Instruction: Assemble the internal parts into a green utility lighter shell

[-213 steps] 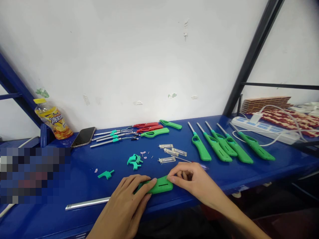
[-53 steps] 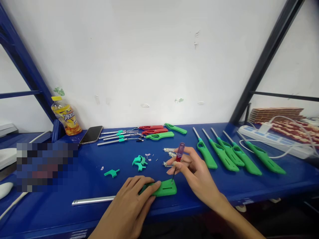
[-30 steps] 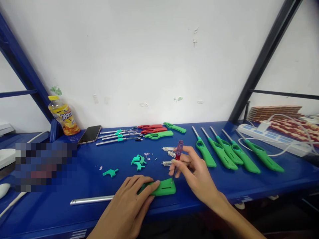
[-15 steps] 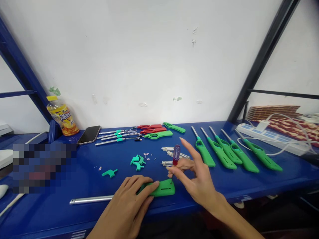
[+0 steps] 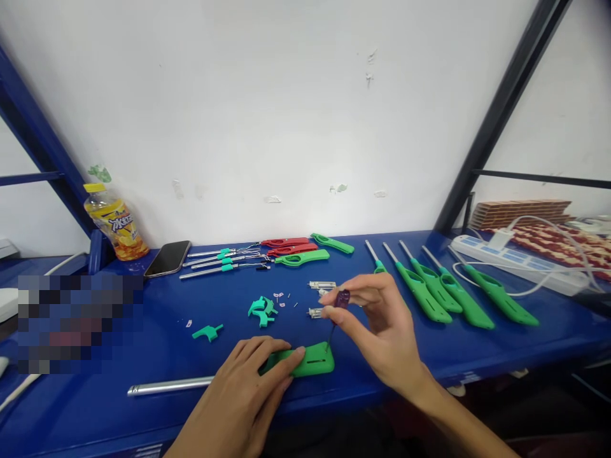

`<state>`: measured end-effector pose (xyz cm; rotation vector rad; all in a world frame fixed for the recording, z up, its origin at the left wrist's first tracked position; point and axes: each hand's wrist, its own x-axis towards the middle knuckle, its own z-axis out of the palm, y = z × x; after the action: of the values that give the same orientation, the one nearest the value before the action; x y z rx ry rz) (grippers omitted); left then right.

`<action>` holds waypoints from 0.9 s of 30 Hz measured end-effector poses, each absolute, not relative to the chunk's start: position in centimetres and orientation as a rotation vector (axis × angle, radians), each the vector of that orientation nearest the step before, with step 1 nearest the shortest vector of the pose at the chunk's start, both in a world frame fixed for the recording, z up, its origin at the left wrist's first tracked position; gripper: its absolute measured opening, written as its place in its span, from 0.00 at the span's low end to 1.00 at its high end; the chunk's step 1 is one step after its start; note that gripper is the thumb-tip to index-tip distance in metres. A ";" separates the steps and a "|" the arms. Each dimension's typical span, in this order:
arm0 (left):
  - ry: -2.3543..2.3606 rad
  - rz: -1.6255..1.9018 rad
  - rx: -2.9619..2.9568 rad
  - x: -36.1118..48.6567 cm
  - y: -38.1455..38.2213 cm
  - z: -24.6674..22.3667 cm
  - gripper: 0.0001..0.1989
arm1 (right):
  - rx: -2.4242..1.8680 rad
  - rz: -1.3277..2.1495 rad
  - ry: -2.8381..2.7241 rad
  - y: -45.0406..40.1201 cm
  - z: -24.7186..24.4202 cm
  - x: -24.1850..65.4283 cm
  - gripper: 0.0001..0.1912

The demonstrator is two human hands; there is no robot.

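Observation:
A green long-necked lighter (image 5: 312, 360) lies near the front of the blue table, its silver tube pointing left. My left hand (image 5: 251, 385) is closed over the middle of it and covers the trigger part. In my right hand (image 5: 382, 331) is a small screwdriver (image 5: 342, 299) with a dark purple handle, pinched between thumb and fingers. The screwdriver leans slightly, its tip at the upper right end of the lighter's handle. Beyond my hands lie turquoise triggers (image 5: 261, 312), one more turquoise trigger (image 5: 207, 332), and clear inner parts (image 5: 316, 313), partly hidden by my right hand.
Several green lighters (image 5: 424, 296) lie at the right, beside a white power strip (image 5: 520, 264). Red handle shells (image 5: 286, 245) with wired silver tubes (image 5: 207, 272) lie along the wall. A phone (image 5: 168, 257) and a drink bottle (image 5: 117, 222) stand at the back left.
My right-hand fingers have shifted down and closed further round the screwdriver handle, the index finger now bent instead of raised. My left hand still holds the lighter in place.

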<state>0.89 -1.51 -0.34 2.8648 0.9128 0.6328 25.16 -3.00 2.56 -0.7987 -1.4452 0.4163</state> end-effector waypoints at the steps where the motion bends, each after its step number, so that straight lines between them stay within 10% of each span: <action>1: 0.906 0.634 2.875 0.9 -1.5 -0.4 0.25 | -0.814 0.374 -1.497 -2.8 3.0 25.3 0.17; 15: 0.765 0.795 2.992 0.7 -0.7 -0.6 0.21 | -1.103 -0.072 -1.992 -3.2 7.8 27.1 0.12; 27: 0.763 0.799 3.022 0.7 -0.5 -0.3 0.22 | -0.804 0.813 -1.943 -2.2 8.0 27.7 0.21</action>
<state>0.74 -0.51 -0.27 3.0224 0.7634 0.7985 27.65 -2.16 8.03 -0.8038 -1.9432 0.8133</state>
